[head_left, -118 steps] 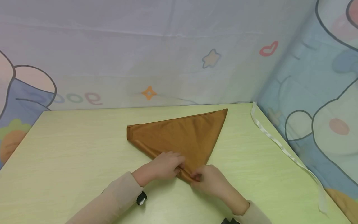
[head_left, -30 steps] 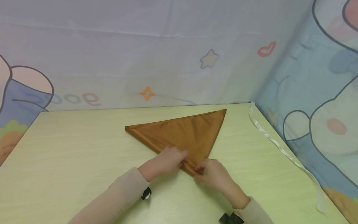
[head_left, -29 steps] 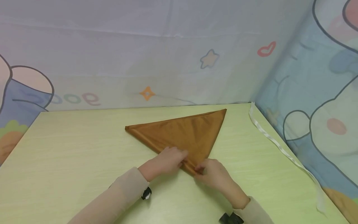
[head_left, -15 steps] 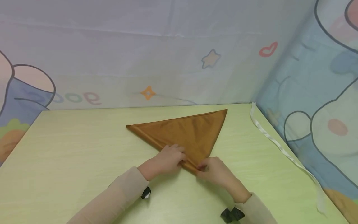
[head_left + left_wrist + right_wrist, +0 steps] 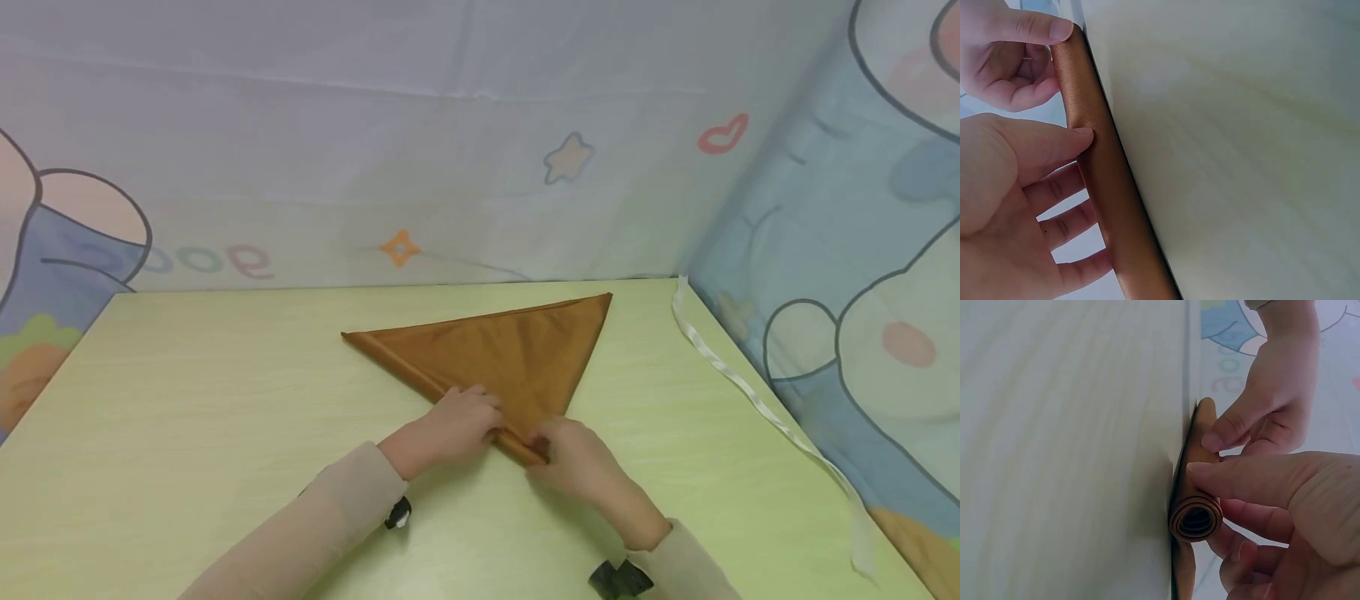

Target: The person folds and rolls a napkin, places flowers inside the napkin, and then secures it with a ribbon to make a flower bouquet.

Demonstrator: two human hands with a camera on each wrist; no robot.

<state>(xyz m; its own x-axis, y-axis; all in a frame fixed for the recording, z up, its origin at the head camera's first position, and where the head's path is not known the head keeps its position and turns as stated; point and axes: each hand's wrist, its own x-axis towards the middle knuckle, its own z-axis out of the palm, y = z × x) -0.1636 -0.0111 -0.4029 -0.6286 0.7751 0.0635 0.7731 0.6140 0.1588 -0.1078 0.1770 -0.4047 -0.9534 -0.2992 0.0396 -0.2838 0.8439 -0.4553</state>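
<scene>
A brown satin cloth [image 5: 517, 358] lies as a triangle on the table, its near-left edge rolled into a narrow tube. My left hand [image 5: 453, 429] holds this rolled edge partway along, its thumb on the near side and the fingers behind, as the left wrist view shows. At the roll's near right end, my right hand [image 5: 581, 467] pinches it between thumb and fingers. The right wrist view looks straight into the coiled end [image 5: 1196, 520], with several layers wound around a hollow middle. Both thumbs press on the roll, close to each other.
A white ribbon [image 5: 750, 392] runs along the right edge of the pale wood-patterned table [image 5: 187, 400]. Behind the table hangs a printed backdrop [image 5: 315, 150], which continues along the right side. Small black devices sit at both wrists, below the beige sleeves [image 5: 330, 508].
The near edge has rolled further up into the cloth, and the blunt left end has narrowed to a point. Both hands have shifted slightly forward and to the right along with the roll.
</scene>
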